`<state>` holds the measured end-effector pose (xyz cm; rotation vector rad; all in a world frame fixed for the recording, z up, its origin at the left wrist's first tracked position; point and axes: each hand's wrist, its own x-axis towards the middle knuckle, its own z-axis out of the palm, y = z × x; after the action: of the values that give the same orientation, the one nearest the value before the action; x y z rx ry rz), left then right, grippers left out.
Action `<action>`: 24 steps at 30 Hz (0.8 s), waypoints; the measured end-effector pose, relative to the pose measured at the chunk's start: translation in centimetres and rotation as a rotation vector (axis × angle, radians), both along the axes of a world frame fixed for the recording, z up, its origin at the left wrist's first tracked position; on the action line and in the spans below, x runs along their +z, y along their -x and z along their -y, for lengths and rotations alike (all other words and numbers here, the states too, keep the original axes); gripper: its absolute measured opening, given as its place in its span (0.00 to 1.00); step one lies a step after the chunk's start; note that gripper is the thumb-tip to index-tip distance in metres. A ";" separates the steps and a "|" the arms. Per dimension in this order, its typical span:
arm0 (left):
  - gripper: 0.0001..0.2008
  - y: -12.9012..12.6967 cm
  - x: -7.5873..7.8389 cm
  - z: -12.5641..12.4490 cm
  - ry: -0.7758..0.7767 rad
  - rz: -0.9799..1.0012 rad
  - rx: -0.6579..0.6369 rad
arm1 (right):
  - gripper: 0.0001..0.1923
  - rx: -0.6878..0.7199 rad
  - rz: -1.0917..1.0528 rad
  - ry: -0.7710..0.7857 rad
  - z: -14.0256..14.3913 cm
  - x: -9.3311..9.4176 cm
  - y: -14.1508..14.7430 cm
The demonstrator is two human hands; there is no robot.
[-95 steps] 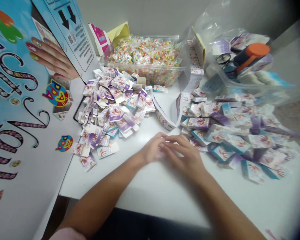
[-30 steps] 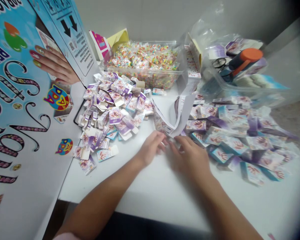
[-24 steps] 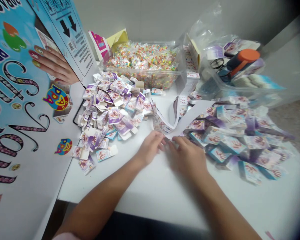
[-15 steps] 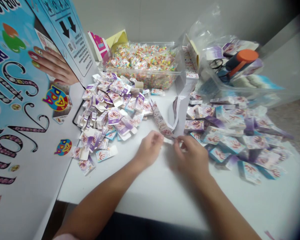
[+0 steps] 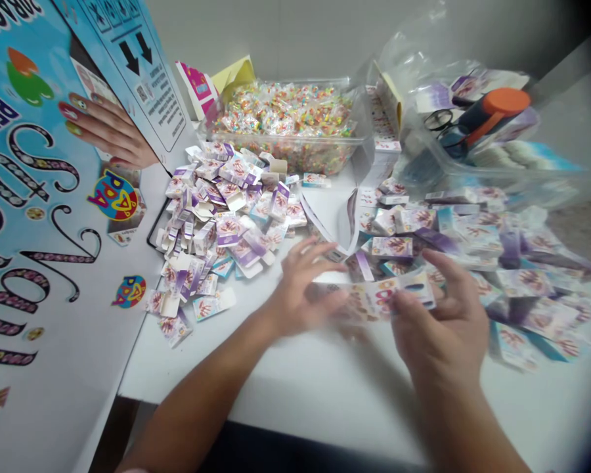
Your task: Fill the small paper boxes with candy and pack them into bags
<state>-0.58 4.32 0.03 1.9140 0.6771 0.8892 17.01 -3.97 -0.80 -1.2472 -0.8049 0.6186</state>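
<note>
A printed paper strip (image 5: pixel 374 295) stretches between my two hands just above the white table (image 5: pixel 325 387). My left hand (image 5: pixel 303 289) holds its left end with fingers spread over it; motion blur hides the exact grip. My right hand (image 5: pixel 443 325) pinches its right end between thumb and fingers. More of the folded strip (image 5: pixel 328 220) lies behind my hands. A heap of small open purple-and-white boxes (image 5: pixel 221 223) sits left of my hands. A heap of closed boxes (image 5: pixel 473 256) lies to the right.
A clear tub of colourful sweets (image 5: pixel 285 121) stands at the back. A clear plastic bin (image 5: pixel 473 131) at the back right holds scissors and an orange-topped tool. A large blue printed display board (image 5: pixel 49 217) leans along the left side.
My hands have drawn apart, the right one moving right and toward me, pulling a length of printed strip out flat between them. Before, both hands were close together at the strip's end.
</note>
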 end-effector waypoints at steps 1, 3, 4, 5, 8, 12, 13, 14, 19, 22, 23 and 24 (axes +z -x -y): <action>0.12 0.0 0.0 0.0 0.102 0.010 -0.072 | 0.26 -0.013 -0.051 0.002 -0.1 0.0 -0.2; 0.12 -0.2 -0.2 0.2 0.313 0.029 -0.194 | 0.19 -0.058 -0.103 -0.032 -0.5 0.0 -0.5; 0.13 -0.3 -0.3 0.2 0.404 0.038 -0.229 | 0.14 -0.076 -0.105 -0.049 -0.7 0.0 -0.6; 0.13 -0.4 -0.5 0.2 0.482 0.048 -0.251 | 0.11 -0.088 -0.099 -0.061 -0.9 0.0 -0.6; 0.15 -0.3 -0.9 -0.1 0.649 0.091 -0.300 | 0.12 -0.086 -0.082 -0.054 -1.2 0.0 -0.7; 0.20 0.1 -1.0 -0.7 0.765 0.063 -0.502 | 0.10 -0.086 -0.080 -0.019 -1.3 -0.4 -0.9; 0.21 0.1 -0.9 -0.7 0.767 0.037 -0.526 | 0.09 -0.092 -0.086 -0.011 -1.3 -0.6 -0.9; 0.21 0.1 -0.9 -0.7 0.759 0.005 -0.531 | 0.10 -0.102 -0.094 -0.004 -1.3 -0.7 -0.8; 0.20 -0.4 -1.4 -0.2 0.747 -0.042 -0.411 | 0.13 -0.191 0.214 -0.002 -1.1 -0.8 -0.1; 0.18 -0.4 -1.7 -0.2 0.736 0.042 -0.252 | 0.19 -0.230 0.794 -0.049 -1.0 -0.5 0.1; 0.17 -0.4 -1.7 -0.3 0.709 0.067 -0.206 | 0.19 -0.198 0.964 -0.057 -1.0 -0.6 0.1; 0.17 -0.4 -1.6 -0.3 0.672 0.090 -0.171 | 0.18 -0.125 1.091 -0.050 -1.0 -0.7 0.0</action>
<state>-0.19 4.67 -1.57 1.2978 0.6434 0.5408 17.01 -2.97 -1.54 -1.5558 -1.5953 -0.2569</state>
